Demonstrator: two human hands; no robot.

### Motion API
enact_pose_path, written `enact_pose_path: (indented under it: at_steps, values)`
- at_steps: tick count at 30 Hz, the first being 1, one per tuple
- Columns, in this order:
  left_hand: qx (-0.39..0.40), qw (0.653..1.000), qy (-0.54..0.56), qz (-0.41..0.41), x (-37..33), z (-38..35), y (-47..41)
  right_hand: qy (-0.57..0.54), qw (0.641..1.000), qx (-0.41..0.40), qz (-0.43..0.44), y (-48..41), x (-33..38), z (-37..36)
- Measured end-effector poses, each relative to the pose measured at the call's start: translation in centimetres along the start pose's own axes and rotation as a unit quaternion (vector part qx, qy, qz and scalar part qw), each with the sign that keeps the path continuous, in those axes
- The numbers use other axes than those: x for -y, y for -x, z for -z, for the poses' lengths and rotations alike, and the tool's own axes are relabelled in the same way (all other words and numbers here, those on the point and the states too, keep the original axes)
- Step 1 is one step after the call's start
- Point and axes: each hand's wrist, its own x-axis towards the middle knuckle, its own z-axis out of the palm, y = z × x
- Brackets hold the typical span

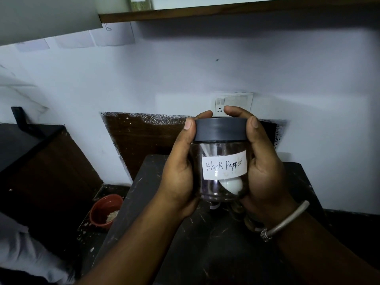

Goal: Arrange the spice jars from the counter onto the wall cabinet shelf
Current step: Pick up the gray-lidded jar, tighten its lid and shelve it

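Black Pepper-labelled clear glass spice jar with a dark grey lid is held upright above the dark scuffed desk, left hand and right hand cupping its sides, fingers closed around it, below the wooden wall shelf.

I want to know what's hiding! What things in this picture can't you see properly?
All in the head view:
- Jar contents: the paper label and both hands, left hand and right hand, cover most of the glass.
- Jar on the shelf: cut off by the top edge.
- Things on the counter under the held jar: hidden by the jar and the hands.
- Red bowl contents: too dim to name.
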Motion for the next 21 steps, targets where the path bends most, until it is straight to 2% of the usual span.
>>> enact_pose_path:
  at_steps: [8, 12, 14, 17, 21]
  values:
    - [0.014, 1.000, -0.002, -0.001, 0.3, 0.8, -1.3, 0.026, 1.000, 0.015, 0.004, -1.2, -0.6, 0.4]
    - [0.040, 0.998, -0.024, -0.030, -1.5, 0.7, -3.7, 0.134, 0.990, 0.030, 0.024, -3.3, 1.6, -0.3]
    - [0.049, 0.996, -0.036, -0.063, -3.5, 0.3, -5.8, 0.225, 0.971, 0.053, 0.059, -5.0, 3.6, -0.6]
    - [0.074, 0.989, -0.065, -0.106, -7.1, -0.9, -9.5, 0.357, 0.919, 0.089, 0.140, -8.6, 7.5, -1.9]
    - [0.084, 0.971, -0.168, -0.146, -12.6, -3.4, -15.3, 0.400, 0.887, 0.121, 0.197, -15.5, 12.5, -4.6]
